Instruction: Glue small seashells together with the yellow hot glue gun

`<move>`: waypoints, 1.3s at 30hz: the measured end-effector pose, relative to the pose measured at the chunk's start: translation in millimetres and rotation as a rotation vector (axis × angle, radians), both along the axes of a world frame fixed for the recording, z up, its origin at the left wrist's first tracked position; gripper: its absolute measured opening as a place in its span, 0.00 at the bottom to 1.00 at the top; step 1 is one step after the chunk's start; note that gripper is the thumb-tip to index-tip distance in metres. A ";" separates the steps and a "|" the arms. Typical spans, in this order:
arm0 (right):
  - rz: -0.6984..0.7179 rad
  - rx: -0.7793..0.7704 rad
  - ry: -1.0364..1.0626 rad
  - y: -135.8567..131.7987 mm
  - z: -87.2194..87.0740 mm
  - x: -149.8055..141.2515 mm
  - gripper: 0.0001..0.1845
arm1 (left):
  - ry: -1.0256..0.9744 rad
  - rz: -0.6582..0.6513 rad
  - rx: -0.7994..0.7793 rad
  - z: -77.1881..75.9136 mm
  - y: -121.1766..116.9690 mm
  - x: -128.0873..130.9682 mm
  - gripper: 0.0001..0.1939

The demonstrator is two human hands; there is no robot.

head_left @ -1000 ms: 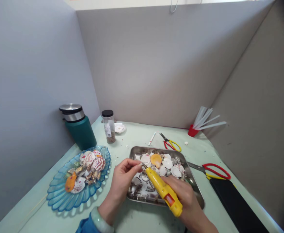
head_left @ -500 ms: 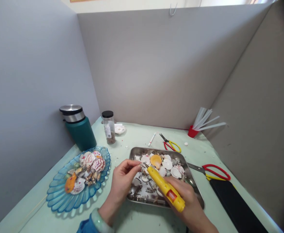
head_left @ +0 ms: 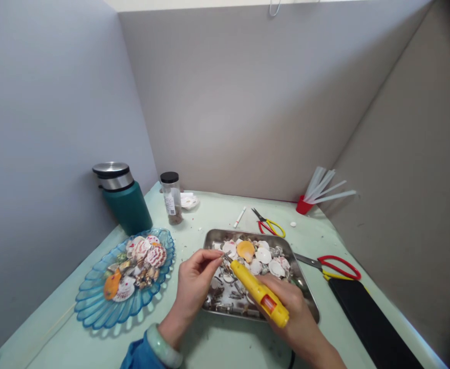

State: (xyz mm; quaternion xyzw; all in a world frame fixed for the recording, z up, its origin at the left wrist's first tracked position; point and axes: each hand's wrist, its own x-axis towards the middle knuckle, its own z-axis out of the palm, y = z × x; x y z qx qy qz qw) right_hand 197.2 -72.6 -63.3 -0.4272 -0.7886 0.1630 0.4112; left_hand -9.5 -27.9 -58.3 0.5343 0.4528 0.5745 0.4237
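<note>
Seashells in mixed colours, heaped on a scalloped, translucent blue plate, probably to keep loose pieces together. Left hand with fingers pinched nearly closed on a small piece, too blurred to identify, seemingly to steady it at the nozzle. Yellow plastic glue gun slanting over a rectangular metal tray of shells, right hand curled firmly around it, apparently for aiming. Farther right, red-and-yellow-handled scissors beside the tray, likely for easy reach.

From here I see my left wrist — blue sleeve, thick bangle in glossy pale green.
</note>
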 end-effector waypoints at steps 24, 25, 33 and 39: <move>0.007 0.028 0.006 -0.3 3.4 -2.5 0.07 | 0.049 0.027 0.040 2.2 -1.7 0.4 0.03; 0.014 0.030 0.006 -0.4 3.5 -2.6 0.07 | 0.048 0.027 0.040 2.3 -1.6 0.5 0.03; -0.039 0.001 -0.003 -0.3 -0.7 -1.1 0.08 | 0.027 0.032 -0.001 3.2 -1.4 -0.2 0.04; -0.042 -0.007 0.003 -0.8 1.7 -1.3 0.08 | 0.007 0.028 -0.020 0.9 -1.6 0.1 0.05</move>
